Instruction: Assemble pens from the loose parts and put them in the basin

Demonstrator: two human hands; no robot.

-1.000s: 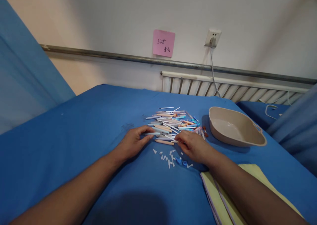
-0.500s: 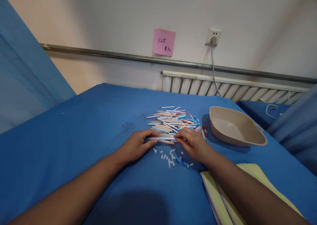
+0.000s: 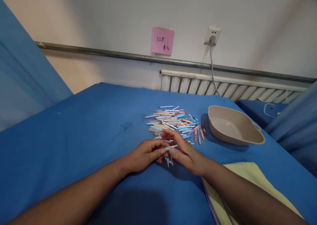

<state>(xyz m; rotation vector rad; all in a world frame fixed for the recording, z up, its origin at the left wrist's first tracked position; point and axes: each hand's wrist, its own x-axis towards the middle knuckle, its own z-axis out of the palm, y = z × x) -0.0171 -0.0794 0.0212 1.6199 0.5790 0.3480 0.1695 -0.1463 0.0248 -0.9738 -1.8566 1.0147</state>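
A slim pale-blue pen (image 3: 170,147) is pinched between the thumb and fingers of my left hand (image 3: 148,153), above the front of the pen pile. My right hand (image 3: 187,152) is around the pen's other end, its thumb and fingers spread apart; whether the palm touches the pen I cannot tell. Behind both hands lies a loose pile of pen barrels and thin white refills (image 3: 170,120). Below my fingers a few small white cone-shaped pen tips (image 3: 168,162) show on the blue sheet; my hands hide the others.
A beige plastic basin (image 3: 232,124) stands right of the pile. A folded yellow towel (image 3: 244,172) lies under my right forearm. The blue-covered bed (image 3: 94,126) meets a wall with a metal rail (image 3: 119,54), a radiator (image 3: 193,84) and a plugged-in socket (image 3: 212,35).
Both hands have come nearer to me and closer together, with the pen now tilted between them. My right fingers have gone from a pinch to spread. Pens at the pile's right are uncovered.
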